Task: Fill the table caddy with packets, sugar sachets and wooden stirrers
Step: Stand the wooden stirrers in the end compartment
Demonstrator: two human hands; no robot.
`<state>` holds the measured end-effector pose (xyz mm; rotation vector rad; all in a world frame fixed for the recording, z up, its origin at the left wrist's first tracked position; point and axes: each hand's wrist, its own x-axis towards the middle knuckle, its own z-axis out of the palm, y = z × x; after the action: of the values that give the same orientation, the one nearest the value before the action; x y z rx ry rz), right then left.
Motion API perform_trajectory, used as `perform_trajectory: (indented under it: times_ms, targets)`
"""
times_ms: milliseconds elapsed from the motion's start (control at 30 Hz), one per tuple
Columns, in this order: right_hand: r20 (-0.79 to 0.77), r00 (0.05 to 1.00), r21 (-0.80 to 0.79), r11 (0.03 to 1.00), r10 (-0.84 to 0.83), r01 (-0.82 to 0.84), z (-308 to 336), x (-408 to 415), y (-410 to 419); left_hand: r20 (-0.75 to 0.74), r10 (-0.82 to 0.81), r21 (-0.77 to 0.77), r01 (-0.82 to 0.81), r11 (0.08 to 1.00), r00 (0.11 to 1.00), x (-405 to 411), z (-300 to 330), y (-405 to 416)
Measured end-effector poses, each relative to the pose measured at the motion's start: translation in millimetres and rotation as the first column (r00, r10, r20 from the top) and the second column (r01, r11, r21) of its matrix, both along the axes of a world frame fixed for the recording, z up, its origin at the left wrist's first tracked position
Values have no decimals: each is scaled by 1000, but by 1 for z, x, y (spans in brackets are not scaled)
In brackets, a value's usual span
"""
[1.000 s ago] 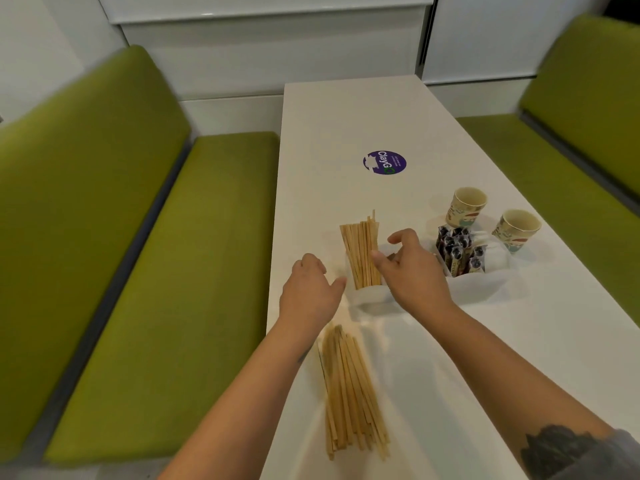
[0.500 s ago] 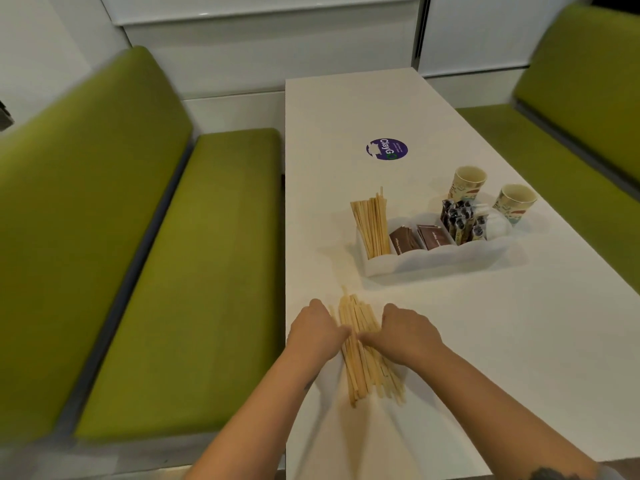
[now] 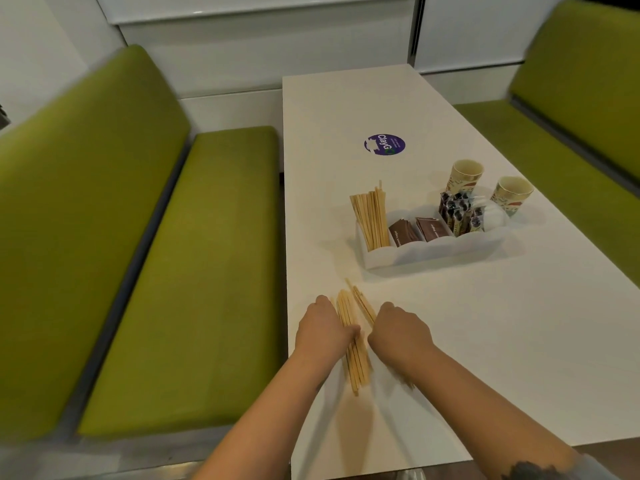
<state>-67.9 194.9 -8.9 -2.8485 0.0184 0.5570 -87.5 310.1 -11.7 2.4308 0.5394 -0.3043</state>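
White bench (image 3: 433,358) between green seats is carrying the caddy (image 3: 429,249), with stirrers standing in its leftmost compartment, brown packets in the middle ones and dark sachets further right. Nearer the person, the left hand (image 3: 325,332) is curling round one bunch of loose stirrers (image 3: 353,355) while the right hand (image 3: 400,336) is covering a second bunch, its grip not discernible. Judged risk: thin sticks are lying close to the left bench edge and could fan out or roll off if gathered unevenly; two paper cups (image 3: 465,176) behind the caddy are posing no obstruction.
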Motion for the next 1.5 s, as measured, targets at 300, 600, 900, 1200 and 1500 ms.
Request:
perform_trajectory:
  times_ms: [300, 600, 900, 1200, 1500]
  targets:
    - [-19, 1000, -126, 992, -8, 6, -3, 2, 12, 30, 18, -99, -15, 995, 999, -4, 2, 1]
    - [-38, 999, -55, 998, 36, -38, 4, 8, 2, 60, 60, -210, -46, 977, 996, 1, 7, 1]
    - [96, 984, 64, 985, 151, -158, 21, 11, -10, -68, 90, -696, -112, 709, 994, 19, 13, -31]
    - [204, 943, 204, 930, 264, -305, 39, 12, -29, 72, 259, -857, -73, 510, 963, 37, 25, -58]
    - [594, 801, 531, 786, -78, -316, 89, 24, -60, 584, 7, -499, 352, 792, 811, 40, 27, -68]
